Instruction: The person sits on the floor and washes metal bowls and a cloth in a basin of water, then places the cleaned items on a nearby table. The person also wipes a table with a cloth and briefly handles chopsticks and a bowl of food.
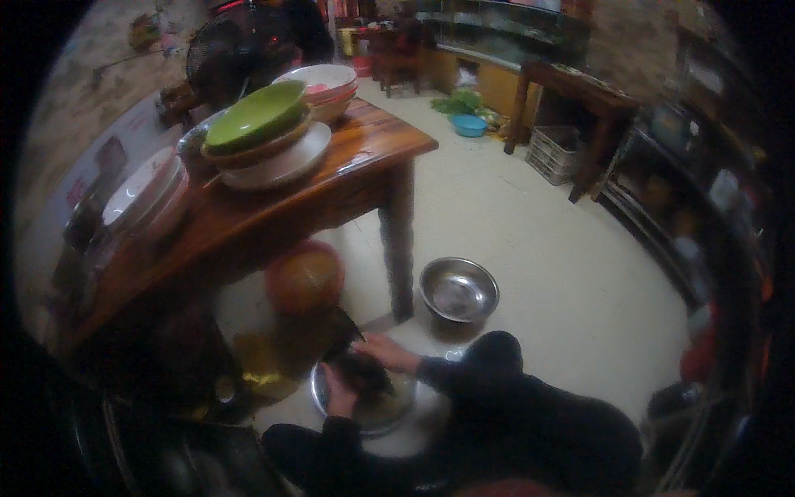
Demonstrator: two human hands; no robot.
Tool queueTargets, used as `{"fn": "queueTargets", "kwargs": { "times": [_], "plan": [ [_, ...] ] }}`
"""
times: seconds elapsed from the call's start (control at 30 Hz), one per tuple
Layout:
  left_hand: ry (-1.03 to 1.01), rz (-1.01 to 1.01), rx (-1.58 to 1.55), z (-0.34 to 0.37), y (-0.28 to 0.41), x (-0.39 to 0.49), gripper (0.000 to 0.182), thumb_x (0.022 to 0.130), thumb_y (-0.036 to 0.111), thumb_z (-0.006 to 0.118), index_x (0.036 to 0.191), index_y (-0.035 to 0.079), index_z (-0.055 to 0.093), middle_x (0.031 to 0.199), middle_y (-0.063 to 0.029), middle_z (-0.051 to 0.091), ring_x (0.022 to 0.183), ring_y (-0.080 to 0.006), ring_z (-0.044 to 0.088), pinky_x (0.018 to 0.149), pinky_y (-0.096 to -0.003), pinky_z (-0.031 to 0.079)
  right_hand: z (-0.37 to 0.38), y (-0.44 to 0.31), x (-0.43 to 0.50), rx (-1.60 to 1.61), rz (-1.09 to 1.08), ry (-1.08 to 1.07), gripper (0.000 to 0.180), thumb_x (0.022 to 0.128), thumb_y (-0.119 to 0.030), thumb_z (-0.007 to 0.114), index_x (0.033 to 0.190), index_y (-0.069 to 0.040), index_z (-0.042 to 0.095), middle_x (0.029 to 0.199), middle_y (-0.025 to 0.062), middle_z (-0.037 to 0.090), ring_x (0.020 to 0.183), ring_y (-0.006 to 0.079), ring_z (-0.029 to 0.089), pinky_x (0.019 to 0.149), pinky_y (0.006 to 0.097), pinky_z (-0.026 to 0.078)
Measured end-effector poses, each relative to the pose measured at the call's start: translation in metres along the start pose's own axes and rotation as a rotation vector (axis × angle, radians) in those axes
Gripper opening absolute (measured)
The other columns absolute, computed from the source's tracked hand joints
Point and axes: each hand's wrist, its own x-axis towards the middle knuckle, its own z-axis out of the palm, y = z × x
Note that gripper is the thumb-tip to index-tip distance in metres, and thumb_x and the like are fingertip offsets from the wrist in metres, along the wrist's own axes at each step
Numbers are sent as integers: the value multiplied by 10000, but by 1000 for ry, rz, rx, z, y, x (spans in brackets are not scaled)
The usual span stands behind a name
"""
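Observation:
Both hands are low in front of me, over a metal basin (pixel 405 407) on the floor between my knees. My left hand (pixel 339 390) holds the near left side of a dark, blurred, fish-like thing (pixel 366 376), with its thumb pointing up. At the upper right, my right hand (pixel 386 351) grips near the same thing's upper end; whether its fingers also hold something small cannot be made out. The dark thing lies slanted across the basin's opening and hides part of it. Murky contents show beneath it.
A steel bowl (pixel 459 291) stands on the floor beyond my right knee. Left, a wooden table (pixel 372 140) carries stacked bowls and a green bowl (pixel 261 118); its leg (pixel 397 248) is close. A reddish basin (pixel 304 276) sits underneath. Farther off are a blue basin (pixel 469 126) and a crate (pixel 551 152).

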Motion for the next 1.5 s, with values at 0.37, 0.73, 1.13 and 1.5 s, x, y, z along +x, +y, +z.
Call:
{"fn": "queueTargets", "kwargs": {
  "times": [0.37, 0.73, 1.13, 1.5],
  "plan": [
    [150, -48, -200, -21, -20, 13, 691, 814, 669, 394, 1317, 196, 399, 1328, -33, 415, 1212, -237, 386, 1037, -434, 260, 16, 24, 13, -213, -169, 124, 337, 933, -299, 440, 1115, -31, 535, 999, 91, 600, 912, 181, 544, 837, 321, 428],
    [124, -197, -280, -9, -10, 21, 805, 776, 731, 367, 1296, 118, 391, 1273, -94, 444, 1171, -278, 407, 1014, -454, 278, 14, 49, 17, -659, -160, 158, 342, 924, -320, 439, 999, 9, 492, 923, 205, 512, 852, 310, 499, 777, 373, 402],
    [32, -122, -181, 5, 15, 21, 862, 782, 738, 345, 1299, 48, 341, 1190, -106, 477, 1025, -261, 474, 853, -411, 398, 11, 80, 16, -715, -4, 100, 425, 909, -386, 448, 1054, 9, 509, 1025, 252, 550, 943, 387, 533, 823, 426, 402],
    [110, -44, 75, -11, 21, 32, 812, 814, 703, 316, 1310, 63, 386, 1285, -86, 465, 1169, -274, 429, 978, -428, 340, 20, 56, -10, -720, -91, 23, 395, 902, -370, 466, 949, 10, 563, 889, 222, 599, 847, 352, 571, 766, 415, 434]
  ]
}}
